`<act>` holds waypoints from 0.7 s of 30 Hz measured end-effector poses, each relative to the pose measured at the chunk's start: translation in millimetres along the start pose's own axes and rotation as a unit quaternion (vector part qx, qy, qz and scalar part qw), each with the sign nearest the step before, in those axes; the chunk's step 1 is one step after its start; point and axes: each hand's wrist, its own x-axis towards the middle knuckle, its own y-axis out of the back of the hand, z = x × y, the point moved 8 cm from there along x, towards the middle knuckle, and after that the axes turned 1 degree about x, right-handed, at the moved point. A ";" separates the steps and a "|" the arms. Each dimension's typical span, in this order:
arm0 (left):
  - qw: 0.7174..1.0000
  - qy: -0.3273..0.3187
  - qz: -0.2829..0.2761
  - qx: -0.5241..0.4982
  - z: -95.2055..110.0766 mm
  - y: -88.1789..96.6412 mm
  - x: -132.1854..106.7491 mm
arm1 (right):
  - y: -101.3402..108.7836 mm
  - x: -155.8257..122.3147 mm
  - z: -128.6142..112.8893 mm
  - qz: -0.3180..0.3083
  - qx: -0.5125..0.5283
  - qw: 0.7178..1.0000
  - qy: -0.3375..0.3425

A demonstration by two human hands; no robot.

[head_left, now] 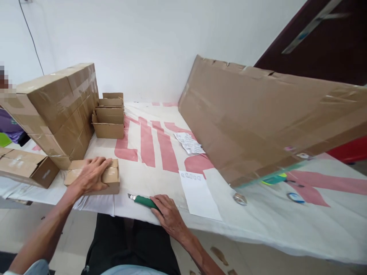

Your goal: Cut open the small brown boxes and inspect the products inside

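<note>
White-clothed table [160, 179] by white wall [143, 42]; left hand [90, 175] on small carton [110, 176].

The knife [142, 201] has a green handle and a silvery blade. The boxes [61, 105] and the big cardboard sheet [258, 118] are brown. The table cover [160, 168] is off-white with pinkish-red stripes. The paper sheet [199, 194] is white.

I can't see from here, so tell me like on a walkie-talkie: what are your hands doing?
Left hand flat on small cardboard box. Right hand on green-handled knife, blade out. White paper beside it.
</note>
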 end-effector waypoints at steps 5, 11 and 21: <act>1.000 -0.003 0.005 0.007 50.5 -20.7 40.4 | 4.2 -10.2 1.9 -0.008 -0.018 1.000 0.019; 0.996 -0.028 0.023 -0.083 89.8 -21.0 54.2 | 8.7 -13.4 4.9 -0.006 -0.010 1.000 0.020; 0.897 0.118 0.122 -0.409 -53.2 -49.1 -53.9 | 31.2 12.7 15.4 0.090 0.115 0.987 -0.061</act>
